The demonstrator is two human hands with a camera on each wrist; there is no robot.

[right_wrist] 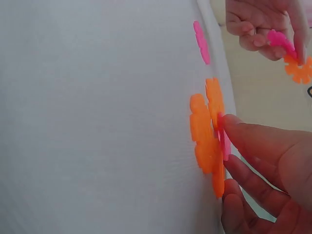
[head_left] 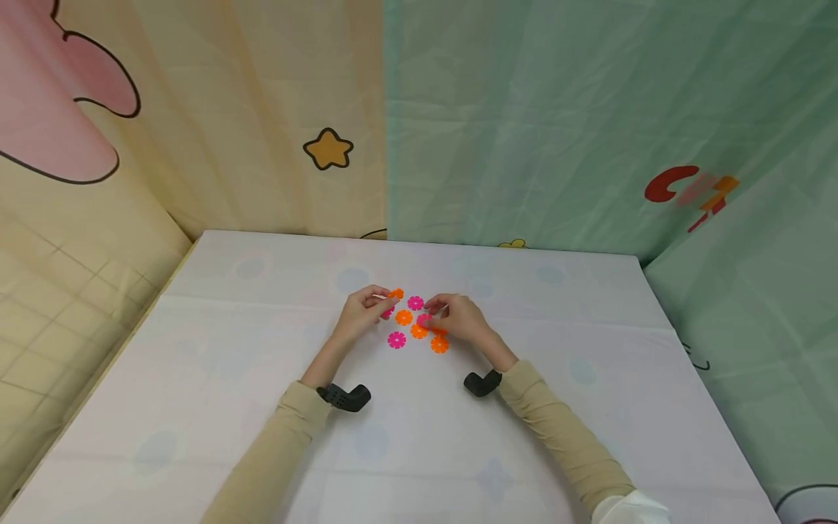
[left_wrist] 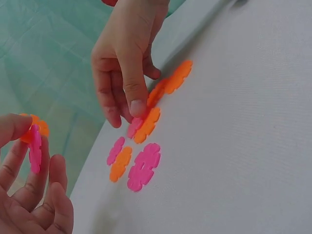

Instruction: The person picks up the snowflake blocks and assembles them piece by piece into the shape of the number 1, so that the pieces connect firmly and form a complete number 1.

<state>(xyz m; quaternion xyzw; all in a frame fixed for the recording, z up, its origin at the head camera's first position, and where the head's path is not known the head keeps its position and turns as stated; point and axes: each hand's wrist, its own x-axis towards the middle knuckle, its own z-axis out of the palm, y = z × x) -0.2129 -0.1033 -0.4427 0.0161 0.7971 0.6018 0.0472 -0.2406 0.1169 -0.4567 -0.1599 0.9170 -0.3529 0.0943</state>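
My left hand [head_left: 362, 311] is held above the far middle of the table. Between its thumb and a finger it pinches an orange notched flower disc [left_wrist: 43, 127], and a pink notched disc [left_wrist: 35, 151] is slotted crosswise into it. Across from it, my right hand [head_left: 461, 319] is low over the loose discs. Its thumb and forefinger pinch a pink disc [right_wrist: 225, 141] beside overlapping orange discs [right_wrist: 204, 136]. Between the hands lie an orange disc [head_left: 404, 317] and a pink disc [head_left: 415, 303]. Nearer me are another pink disc [head_left: 396, 340] and an orange one [head_left: 439, 344].
A pale cloth with faint spots covers the table [head_left: 419, 451]. Printed curtains [head_left: 524, 131] hang behind its far edge and along both sides. Each wrist wears a black camera mount, one on the left [head_left: 347, 398] and one on the right [head_left: 481, 383].
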